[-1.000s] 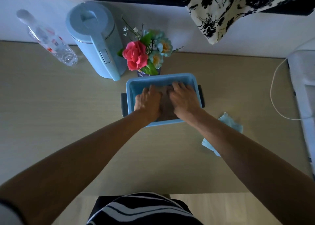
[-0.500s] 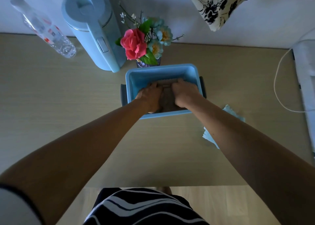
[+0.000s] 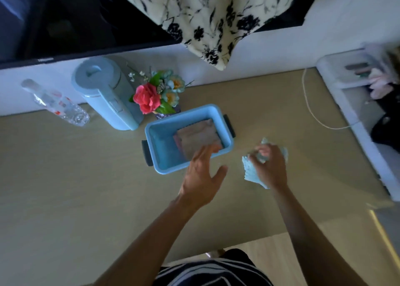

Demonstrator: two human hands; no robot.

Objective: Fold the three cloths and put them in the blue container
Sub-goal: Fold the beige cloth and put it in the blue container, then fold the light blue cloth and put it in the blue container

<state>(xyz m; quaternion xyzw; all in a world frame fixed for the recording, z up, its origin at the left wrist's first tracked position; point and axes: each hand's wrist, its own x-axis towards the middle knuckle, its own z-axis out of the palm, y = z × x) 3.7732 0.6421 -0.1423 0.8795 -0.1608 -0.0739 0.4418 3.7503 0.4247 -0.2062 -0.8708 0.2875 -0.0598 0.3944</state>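
Right hand [image 3: 268, 166] has its fingers curled into the light blue cloth [image 3: 251, 174], on the table just right of the blue container [image 3: 171, 171]. Left hand [image 3: 202, 177] is spread open, holding nothing, over the container's near right corner. Folded cloths [image 3: 199, 136] lie inside.

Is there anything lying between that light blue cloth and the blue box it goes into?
Nothing lies on the table between the light blue cloth, gripped by the right hand, and the blue container. Only the open left hand hovers over its near corner.
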